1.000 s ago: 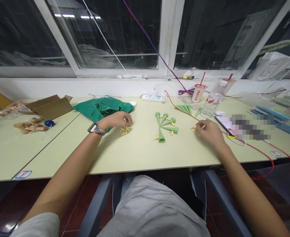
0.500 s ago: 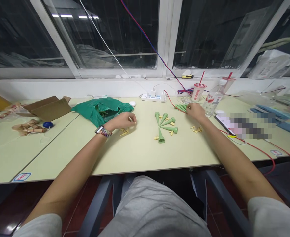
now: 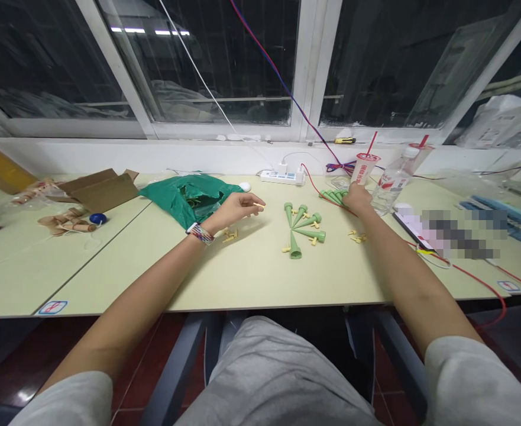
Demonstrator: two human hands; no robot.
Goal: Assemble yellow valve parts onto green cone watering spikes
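Observation:
My left hand [image 3: 238, 212] is raised over the table left of centre, fingertips pinching a small yellow valve [image 3: 259, 205]. Below that wrist lie several loose yellow valves [image 3: 230, 236]. At the centre, several green watering spikes [image 3: 295, 251] are fanned out with their points together, yellow valves at their wide ends. My right hand [image 3: 358, 198] is closed at the right end of a row of green spikes [image 3: 331, 196], seemingly gripping one; its fingertips are partly hidden. More yellow valves [image 3: 356, 236] lie beside my right forearm.
A torn green plastic bag [image 3: 167, 198] is behind my left hand. A paper cup [image 3: 366, 168], a water bottle [image 3: 391, 186] and a phone [image 3: 413, 228] stand or lie at the right. Behind are a power strip [image 3: 282, 177] and a red cable [image 3: 311, 182].
My left hand has moved right and slightly up, toward the fanned spikes, with the yellow valve. My right hand stays by the row of spikes. The whole view has shifted a little.

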